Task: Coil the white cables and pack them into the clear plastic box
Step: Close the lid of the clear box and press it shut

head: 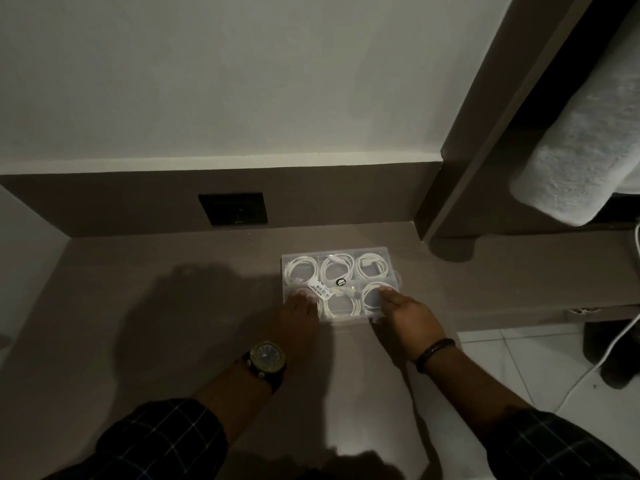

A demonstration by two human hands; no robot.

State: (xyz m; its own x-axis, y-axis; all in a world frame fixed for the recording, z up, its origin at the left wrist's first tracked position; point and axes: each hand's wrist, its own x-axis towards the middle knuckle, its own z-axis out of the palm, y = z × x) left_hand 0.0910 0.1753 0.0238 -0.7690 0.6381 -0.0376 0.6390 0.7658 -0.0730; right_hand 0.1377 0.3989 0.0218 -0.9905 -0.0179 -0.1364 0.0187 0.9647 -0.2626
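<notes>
Clear plastic box [341,287] lies flat near the wall socket [232,208], lid shut (six compartments), each holding coiled white cables [371,266].

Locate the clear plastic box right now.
In the head view the clear plastic box sits on the brown counter, right of centre, below the dark wall socket, with the left hand and right hand resting on its near edge.

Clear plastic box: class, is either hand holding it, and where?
Neither grips it. Both hands press flat on the clear plastic box: left hand front-left, right hand front-right.
</notes>
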